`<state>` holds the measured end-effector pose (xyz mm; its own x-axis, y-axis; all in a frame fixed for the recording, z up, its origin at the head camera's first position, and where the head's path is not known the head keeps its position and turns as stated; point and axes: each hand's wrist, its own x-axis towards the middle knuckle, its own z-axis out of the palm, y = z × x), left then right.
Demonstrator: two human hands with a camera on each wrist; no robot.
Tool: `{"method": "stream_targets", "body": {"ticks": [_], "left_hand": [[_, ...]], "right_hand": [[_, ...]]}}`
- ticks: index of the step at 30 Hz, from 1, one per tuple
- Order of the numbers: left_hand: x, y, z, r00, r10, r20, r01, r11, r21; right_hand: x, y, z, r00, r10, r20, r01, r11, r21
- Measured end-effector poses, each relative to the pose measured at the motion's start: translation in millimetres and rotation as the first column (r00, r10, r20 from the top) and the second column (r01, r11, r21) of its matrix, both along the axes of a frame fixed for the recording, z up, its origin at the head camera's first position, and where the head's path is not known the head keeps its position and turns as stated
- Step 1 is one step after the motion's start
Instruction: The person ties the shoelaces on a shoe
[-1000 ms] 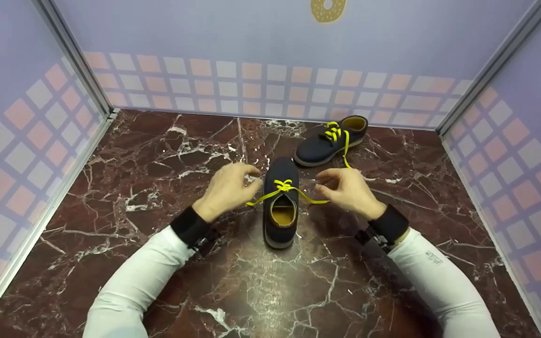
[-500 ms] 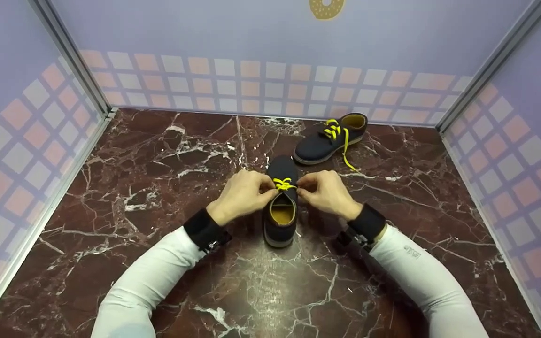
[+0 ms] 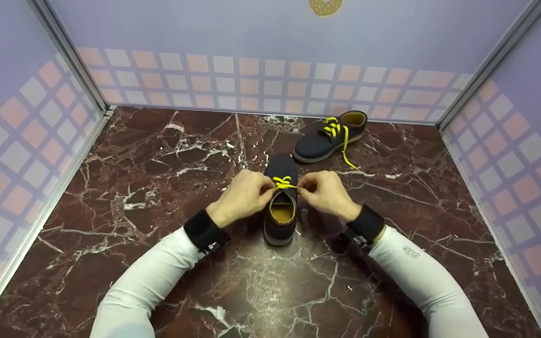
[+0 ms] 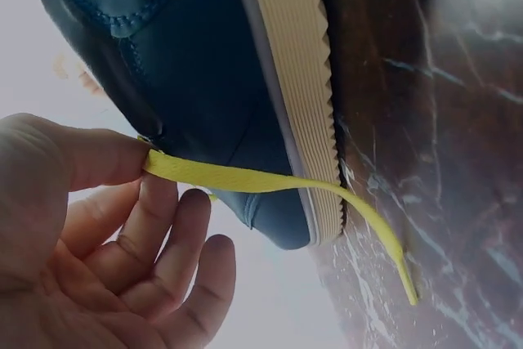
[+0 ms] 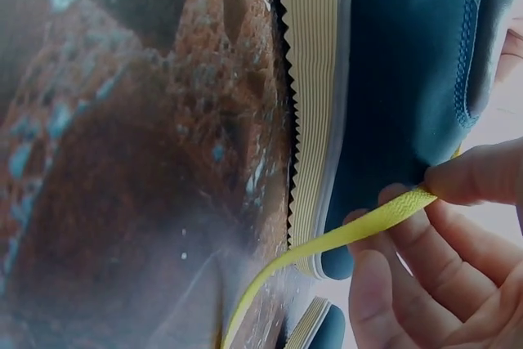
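- Left hand (image 3: 244, 197): thumb and a finger pinch one end of the yellow lace (image 3: 282, 183); other fingers loosely bent in left wrist view.
- Right hand (image 3: 329, 195): same pinch on the other end of that lace, from the shoe's right side.
- Near shoe (image 3: 283, 197): dark, upright on the marbled tabletop (image 3: 181, 291), between the hands, toe toward the back wall (image 3: 392, 33).
- Short stretch of lace runs across the tongue between both pinches; how it crosses there, too small to make out.
- Lace tails past the fingers hidden in head view. Left tail shows in left wrist view, hanging over the pale sole (image 4: 298, 79) down to its tip (image 4: 410, 288); right tail runs off the bottom edge of right wrist view, tip cut off.
- Near shoe cut off at top in both wrist views.
- Far shoe (image 3: 315, 145): behind and right, angled, its loose lace end (image 3: 345, 150) trailing onto tabletop; only a corner gets into right wrist view.
- White sleeves (image 3: 143, 281) cut off at bottom; print on the right one unreadable.
- Donut picture (image 3: 326, 5) on back wall, top cut off.
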<state>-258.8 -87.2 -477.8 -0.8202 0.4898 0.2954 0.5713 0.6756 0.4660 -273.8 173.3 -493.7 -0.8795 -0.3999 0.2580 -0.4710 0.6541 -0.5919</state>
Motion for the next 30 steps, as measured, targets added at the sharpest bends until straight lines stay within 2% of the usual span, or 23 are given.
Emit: {"method": "stream_targets", "body": {"ticks": [7, 10, 13, 16, 20, 22, 23, 26, 29, 30], "left_hand": [[0.3, -2.5, -6.7, 0.994, -0.023, -0.106, 0.016, 0.998, -0.060], [0.7, -4.0, -7.8, 0.995, -0.022, -0.102, 0.014, 0.997, -0.081], [-0.6, -6.1, -7.2, 0.999, -0.013, -0.053, 0.009, 0.997, -0.076], [-3.4, -9.4, -7.1, 1.000, -0.012, 0.024, 0.013, 0.999, -0.033], [-6.9, -14.5, -6.9, 0.987, -0.035, 0.155, 0.023, 0.997, 0.079], [-7.8, -16.4, -5.8, 0.969, -0.060, 0.240, 0.022, 0.987, 0.157], [-7.9, -17.3, -4.8, 0.953, -0.081, 0.292, 0.019, 0.978, 0.207], [-8.9, -19.2, -2.1, 0.894, -0.152, 0.422, -0.006, 0.936, 0.351], [-10.7, -20.4, -0.7, 0.838, -0.226, 0.497, -0.031, 0.889, 0.457], [-11.6, -20.7, -0.8, 0.827, -0.245, 0.506, -0.033, 0.878, 0.478]], "right_hand": [[0.1, 2.5, 0.3, 1.000, 0.001, 0.011, -0.001, 1.000, 0.015], [0.6, 4.4, 0.9, 1.000, 0.002, 0.019, -0.002, 1.000, 0.023], [1.1, 7.0, 1.2, 0.999, 0.007, 0.041, -0.008, 1.000, 0.019], [1.6, 10.1, 0.1, 0.997, 0.019, 0.069, -0.020, 1.000, 0.013], [1.5, 14.1, -1.7, 0.995, 0.042, 0.088, -0.042, 0.999, 0.007], [1.1, 15.3, -2.2, 0.995, 0.049, 0.086, -0.049, 0.999, 0.006], [0.8, 15.9, -2.6, 0.995, 0.052, 0.083, -0.053, 0.999, 0.004], [0.4, 17.2, -2.9, 0.994, 0.053, 0.092, -0.053, 0.999, 0.003], [0.4, 18.7, -3.6, 0.993, 0.051, 0.110, -0.052, 0.999, 0.008], [0.6, 19.2, -3.6, 0.992, 0.052, 0.118, -0.054, 0.999, 0.011]]}}
